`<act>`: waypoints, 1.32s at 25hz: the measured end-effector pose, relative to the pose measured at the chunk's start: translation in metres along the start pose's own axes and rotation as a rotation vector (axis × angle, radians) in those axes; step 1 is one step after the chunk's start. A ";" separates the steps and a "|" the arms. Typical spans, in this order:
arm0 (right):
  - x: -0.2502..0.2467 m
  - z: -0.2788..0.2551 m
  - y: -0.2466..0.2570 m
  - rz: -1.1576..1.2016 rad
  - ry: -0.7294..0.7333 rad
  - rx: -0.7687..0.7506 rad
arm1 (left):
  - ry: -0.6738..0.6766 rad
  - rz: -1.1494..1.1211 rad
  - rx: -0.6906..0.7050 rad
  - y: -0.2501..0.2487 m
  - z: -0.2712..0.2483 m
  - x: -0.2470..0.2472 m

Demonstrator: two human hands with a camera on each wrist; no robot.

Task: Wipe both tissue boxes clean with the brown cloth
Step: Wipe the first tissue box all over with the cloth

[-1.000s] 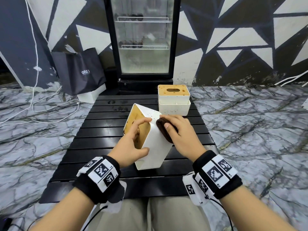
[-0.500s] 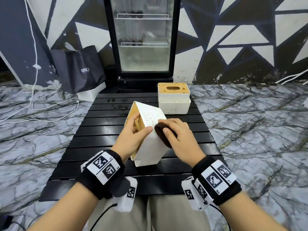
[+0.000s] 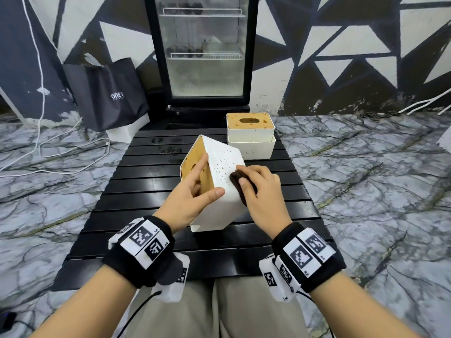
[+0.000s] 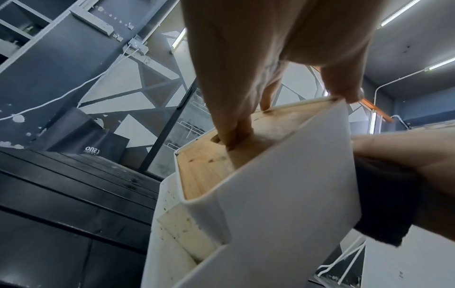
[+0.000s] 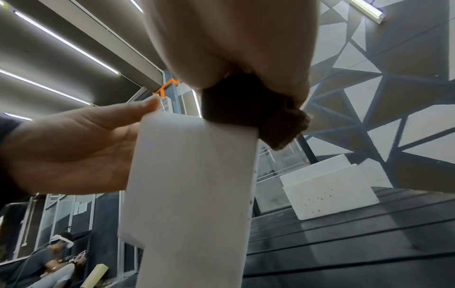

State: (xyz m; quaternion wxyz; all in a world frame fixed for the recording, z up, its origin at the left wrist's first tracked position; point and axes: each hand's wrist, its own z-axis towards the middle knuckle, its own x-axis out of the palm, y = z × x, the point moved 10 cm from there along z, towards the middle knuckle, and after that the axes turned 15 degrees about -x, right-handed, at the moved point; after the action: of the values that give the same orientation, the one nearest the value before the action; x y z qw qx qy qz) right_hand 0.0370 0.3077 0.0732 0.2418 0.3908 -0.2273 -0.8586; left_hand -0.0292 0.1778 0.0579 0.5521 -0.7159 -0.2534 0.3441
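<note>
Near tissue box [image 3: 220, 191] tipped up on black slatted table [image 3: 146, 191], wooden lid facing left, speckled white side facing up-right. Tilted a bit further toward the camera than half a second ago, more of the dotted face showing. Brown cloth [image 3: 240, 185] pressed on that dotted face, lower and nearer the right edge than before. Second tissue box [image 3: 250, 135] upright at the table's far end, untouched, same spot as earlier. Right hand [image 3: 262, 191] curled over the cloth, thumb and fingertips bunching it against the box. Left hand [image 3: 190, 198] clamped on the near box: thumb on the white side, index along the top edge, other fingers [image 4: 234, 132] reaching into the lid's slot. Grip shifted slightly down the lid since the earlier frame. Black bag [image 3: 109, 93] and glass-door fridge [image 3: 202, 52] behind the table.
</note>
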 end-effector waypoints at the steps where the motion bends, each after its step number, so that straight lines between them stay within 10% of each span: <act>1: 0.002 0.001 0.005 0.001 0.004 -0.011 | 0.002 0.019 0.008 -0.001 0.000 0.001; 33: -0.003 -0.004 0.017 0.083 -0.037 -0.073 | 0.038 0.102 0.023 -0.006 -0.011 0.014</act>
State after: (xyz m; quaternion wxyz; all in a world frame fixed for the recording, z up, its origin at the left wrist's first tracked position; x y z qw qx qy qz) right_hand 0.0459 0.2949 0.0825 0.2872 0.3562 -0.2163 -0.8625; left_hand -0.0116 0.1835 0.0624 0.5467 -0.7279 -0.2022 0.3611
